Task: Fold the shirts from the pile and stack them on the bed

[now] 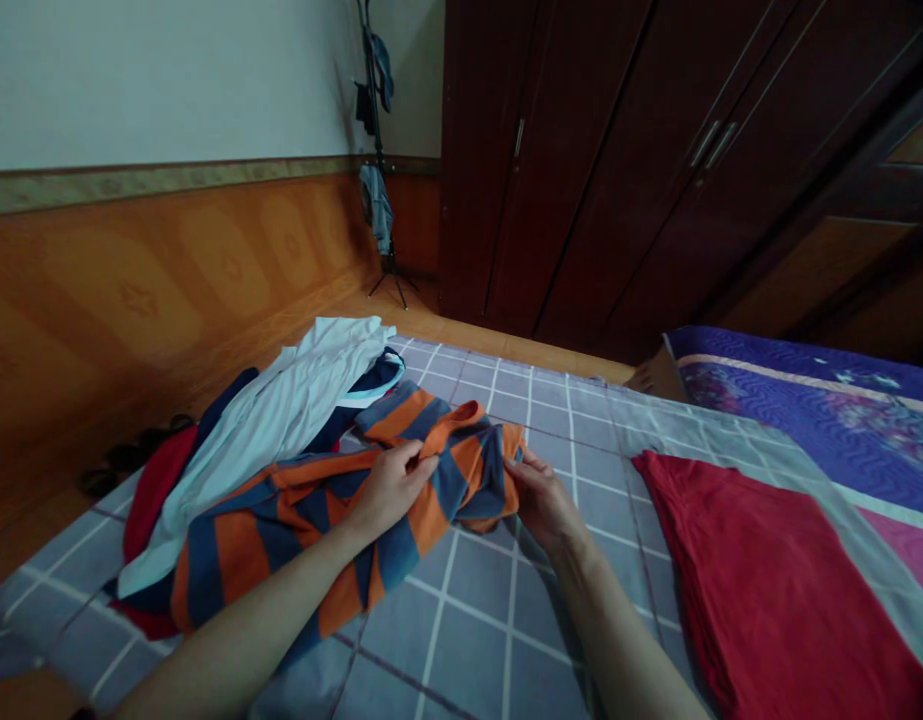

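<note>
An orange and blue striped garment lies crumpled across the middle of a grey checked bed cover. My left hand pinches its fabric near the upper middle. At the garment's right end, my right hand grips the bunched edge between thumb and fingers. Left of it is a loose pile with a pale garment on top and red and navy cloth beneath. A red garment lies folded flat at the right.
Beyond the bed stand dark wooden wardrobes and a black coat rack with hanging items. A purple patterned cover is at the right. Dark shoes sit on the floor at the left.
</note>
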A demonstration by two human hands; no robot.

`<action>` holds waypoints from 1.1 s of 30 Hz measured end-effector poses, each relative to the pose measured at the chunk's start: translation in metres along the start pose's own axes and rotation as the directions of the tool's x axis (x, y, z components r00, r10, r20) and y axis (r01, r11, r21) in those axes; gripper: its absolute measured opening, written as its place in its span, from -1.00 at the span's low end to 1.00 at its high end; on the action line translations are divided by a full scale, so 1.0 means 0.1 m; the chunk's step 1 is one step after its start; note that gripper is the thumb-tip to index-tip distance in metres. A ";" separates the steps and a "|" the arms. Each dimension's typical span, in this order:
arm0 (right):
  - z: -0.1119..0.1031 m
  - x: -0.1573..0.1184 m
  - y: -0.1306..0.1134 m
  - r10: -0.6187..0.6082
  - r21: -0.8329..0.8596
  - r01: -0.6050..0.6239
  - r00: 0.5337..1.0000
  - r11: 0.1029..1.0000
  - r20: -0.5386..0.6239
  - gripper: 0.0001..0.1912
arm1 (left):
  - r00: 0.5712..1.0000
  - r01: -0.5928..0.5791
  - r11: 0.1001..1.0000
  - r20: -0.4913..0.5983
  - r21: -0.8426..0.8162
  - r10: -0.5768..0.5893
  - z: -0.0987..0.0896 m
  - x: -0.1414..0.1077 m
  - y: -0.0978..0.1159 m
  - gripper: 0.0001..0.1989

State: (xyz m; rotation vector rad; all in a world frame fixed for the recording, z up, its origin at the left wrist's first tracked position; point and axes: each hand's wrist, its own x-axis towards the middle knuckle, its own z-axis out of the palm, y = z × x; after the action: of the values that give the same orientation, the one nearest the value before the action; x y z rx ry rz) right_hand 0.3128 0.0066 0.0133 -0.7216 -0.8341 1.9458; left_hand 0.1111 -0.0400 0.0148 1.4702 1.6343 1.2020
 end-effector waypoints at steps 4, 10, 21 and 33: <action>-0.15 0.04 -0.04 0.037 0.067 -0.036 0.999 0.997 -0.012 -0.69 | 0.951 0.156 0.745 -0.105 -0.649 -0.291 -0.19 0.18 -0.08 -0.77; -0.20 0.12 -0.06 0.055 0.133 -0.047 0.997 0.990 -0.053 -0.73 | 0.915 0.095 0.554 -0.146 -0.827 -0.376 -0.39 0.23 -0.05 -0.69; -0.58 0.16 -0.29 -0.027 0.193 0.101 0.934 0.976 -0.356 -0.74 | 0.996 0.070 0.953 -0.041 -0.294 -0.085 -0.34 0.08 -0.04 -0.74; -0.07 -0.09 -0.22 0.130 -0.130 -0.089 0.927 0.987 0.352 -0.51 | 0.970 -0.237 0.967 0.083 0.089 0.230 -0.40 0.00 0.13 -0.55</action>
State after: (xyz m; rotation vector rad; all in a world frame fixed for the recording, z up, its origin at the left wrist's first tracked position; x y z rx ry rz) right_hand 0.3325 0.0096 0.0280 -0.4880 -1.1534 2.1839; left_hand 0.0801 -0.0492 0.0421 1.7883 1.5223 1.1918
